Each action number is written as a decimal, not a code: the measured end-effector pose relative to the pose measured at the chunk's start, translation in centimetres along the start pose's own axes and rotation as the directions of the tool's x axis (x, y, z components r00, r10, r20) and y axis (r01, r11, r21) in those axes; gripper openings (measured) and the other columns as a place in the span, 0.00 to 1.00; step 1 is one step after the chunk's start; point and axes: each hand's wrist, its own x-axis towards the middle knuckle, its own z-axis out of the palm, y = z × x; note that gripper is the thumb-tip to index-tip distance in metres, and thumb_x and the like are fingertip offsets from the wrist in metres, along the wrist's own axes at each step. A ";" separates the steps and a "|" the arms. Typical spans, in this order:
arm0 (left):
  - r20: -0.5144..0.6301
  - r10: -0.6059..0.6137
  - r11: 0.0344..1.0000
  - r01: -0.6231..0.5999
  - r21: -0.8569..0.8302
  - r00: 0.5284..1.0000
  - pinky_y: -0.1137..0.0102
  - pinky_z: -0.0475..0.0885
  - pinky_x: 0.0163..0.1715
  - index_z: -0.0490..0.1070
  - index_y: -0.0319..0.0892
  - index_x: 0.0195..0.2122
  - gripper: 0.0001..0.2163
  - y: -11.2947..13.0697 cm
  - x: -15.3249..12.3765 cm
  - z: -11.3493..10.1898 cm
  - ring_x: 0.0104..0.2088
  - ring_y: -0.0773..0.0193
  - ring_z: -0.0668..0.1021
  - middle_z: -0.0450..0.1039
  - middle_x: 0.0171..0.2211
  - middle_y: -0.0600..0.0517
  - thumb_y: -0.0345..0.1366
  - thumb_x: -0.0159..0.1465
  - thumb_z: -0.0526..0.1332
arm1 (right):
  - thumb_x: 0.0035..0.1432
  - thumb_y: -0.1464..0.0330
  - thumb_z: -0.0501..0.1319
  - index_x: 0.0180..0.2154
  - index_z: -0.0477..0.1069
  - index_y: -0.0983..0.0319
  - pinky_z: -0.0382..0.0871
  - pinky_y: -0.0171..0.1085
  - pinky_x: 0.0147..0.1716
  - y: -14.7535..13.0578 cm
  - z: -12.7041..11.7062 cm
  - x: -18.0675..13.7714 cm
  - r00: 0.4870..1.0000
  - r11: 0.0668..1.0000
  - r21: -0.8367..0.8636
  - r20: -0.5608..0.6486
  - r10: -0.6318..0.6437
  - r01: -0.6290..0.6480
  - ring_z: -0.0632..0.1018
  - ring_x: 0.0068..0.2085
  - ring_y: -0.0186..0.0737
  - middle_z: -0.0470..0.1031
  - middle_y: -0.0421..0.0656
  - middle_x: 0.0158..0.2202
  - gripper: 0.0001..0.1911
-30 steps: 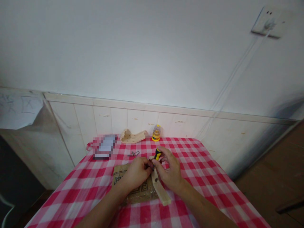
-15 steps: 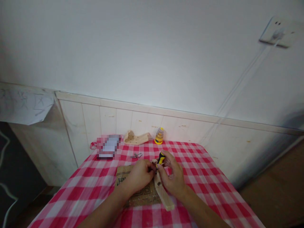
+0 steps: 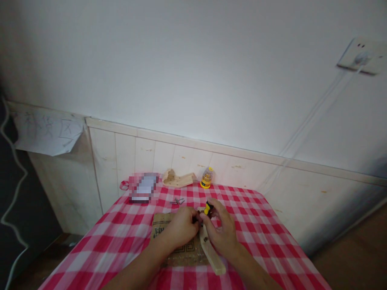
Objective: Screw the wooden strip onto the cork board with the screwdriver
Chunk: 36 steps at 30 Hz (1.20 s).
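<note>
My right hand (image 3: 224, 227) grips a small yellow-and-black screwdriver (image 3: 208, 208) by its handle, fingers wrapped around it. The screwdriver is tilted over the far end of a pale wooden piece (image 3: 214, 255) with dark holes or fittings in it. My left hand (image 3: 184, 226) is closed in a pinch close to that same end. What its fingertips hold is too small and hidden to make out. Under the left hand and the wooden piece lies a flat brown printed packet (image 3: 163, 219). The screwdriver's tip is hidden by my fingers.
Several loose screws (image 3: 177, 201) lie beyond my left hand. Farther back are a phone (image 3: 144, 188), a curved wooden part (image 3: 178, 179) and a yellow-based clear container (image 3: 206, 178) near the wall. A red-and-white checked cloth (image 3: 260, 233) covers the table.
The camera view has shifted slightly, so the scene sits lower and more to the right. My right fingers now cover more of the screwdriver handle. Both hands stay at the wooden piece.
</note>
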 end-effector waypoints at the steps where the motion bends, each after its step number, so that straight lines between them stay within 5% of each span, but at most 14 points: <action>1: 0.001 0.006 1.000 -0.006 -0.003 1.000 0.71 0.63 0.26 0.77 0.37 0.28 0.09 -0.1 0.0 0.0 0.29 0.60 0.78 0.80 0.28 0.47 0.28 0.56 0.56 | 0.60 0.73 0.62 0.56 0.67 0.54 0.81 0.39 0.35 0.1 0.0 0.0 1.000 1.000 0.008 0.007 0.009 -0.009 0.82 0.35 0.41 0.79 0.44 0.41 0.23; 12: 0.018 0.012 1.000 -0.013 0.005 1.000 0.71 0.70 0.33 0.81 0.38 0.32 0.13 -0.1 0.2 0.0 0.33 0.60 0.81 0.83 0.33 0.48 0.25 0.54 0.56 | 0.60 0.72 0.63 0.58 0.67 0.56 0.81 0.35 0.33 -1.3 -1.9 2.5 0.976 0.968 0.152 0.115 0.183 -0.199 0.83 0.33 0.38 0.81 0.41 0.37 0.25; 25: -0.047 0.047 0.994 -0.051 -0.094 0.998 0.74 0.61 0.23 0.73 0.40 0.31 0.07 -1.5 0.2 0.8 0.25 0.67 0.72 0.75 0.25 0.54 0.25 0.53 0.58 | 0.63 0.73 0.62 0.63 0.60 0.53 0.82 0.39 0.39 0.1 -2.2 -2.9 0.988 0.973 0.195 -0.067 0.139 -0.124 0.83 0.41 0.41 0.77 0.48 0.46 0.30; 31: 0.155 0.207 0.938 -0.151 -0.311 0.966 0.74 0.67 0.29 0.76 0.39 0.28 0.08 -1.3 -0.4 0.8 0.29 0.66 0.76 0.78 0.28 0.52 0.25 0.53 0.57 | 0.63 0.75 0.61 0.64 0.58 0.55 0.82 0.41 0.37 0.5 -2.7 -3.7 0.994 0.988 0.132 -0.055 0.092 -0.084 0.82 0.40 0.42 0.76 0.50 0.47 0.31; 36: 0.176 0.247 0.952 -0.205 -0.228 0.953 0.75 0.68 0.29 0.80 0.39 0.28 0.11 -0.8 -0.7 0.4 0.29 0.66 0.77 0.79 0.28 0.52 0.23 0.52 0.57 | 0.63 0.76 0.60 0.65 0.57 0.53 0.82 0.41 0.38 0.3 -2.5 -3.8 0.997 0.987 0.146 -0.034 0.075 -0.069 0.82 0.41 0.43 0.77 0.49 0.46 0.32</action>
